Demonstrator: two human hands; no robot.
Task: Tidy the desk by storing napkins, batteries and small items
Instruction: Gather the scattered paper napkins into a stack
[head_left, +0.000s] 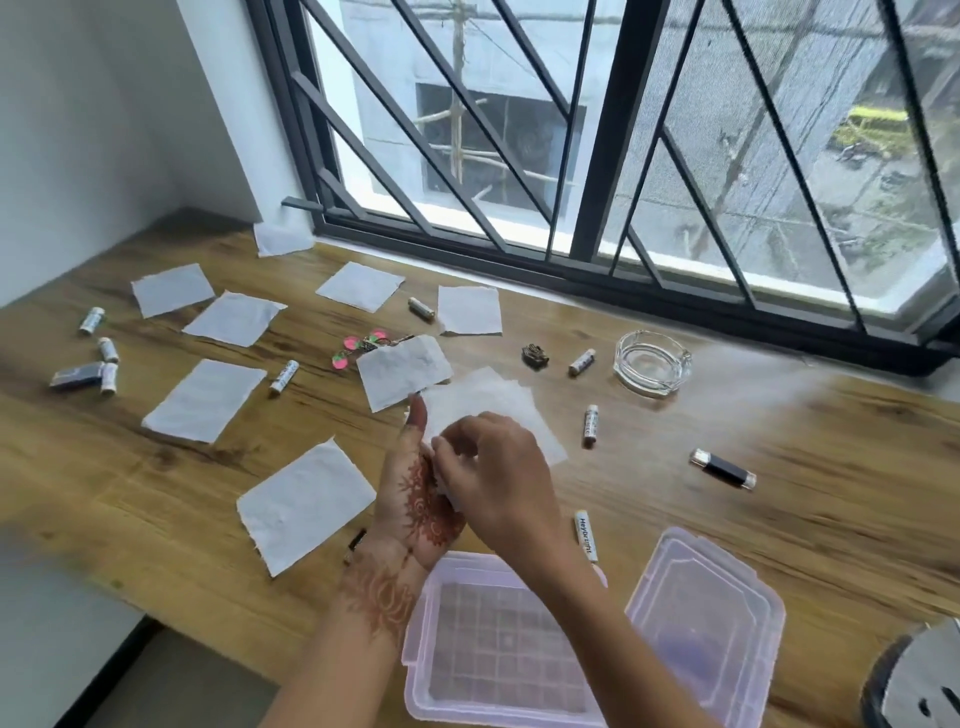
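Both hands hold a small stack of white napkins (493, 410) above the wooden desk (779, 499). My left hand (415, 499), marked with henna, supports the stack from the left with its thumb up. My right hand (493, 478) pinches the stack's near edge. Several more napkins (306, 501) lie spread over the left and middle of the desk. Several batteries (589, 423) lie scattered across it. An open clear pink box (498, 649) stands at the desk's near edge, with its lid (706, 623) beside it on the right.
A glass ashtray (653, 361) stands near the window. A black USB stick (723, 468) lies right of centre, another dark stick (78, 375) at far left. Pink-green trinkets (358, 345) and a small dark ornament (535, 356) sit mid-desk. A round grey object (914, 675) is at bottom right.
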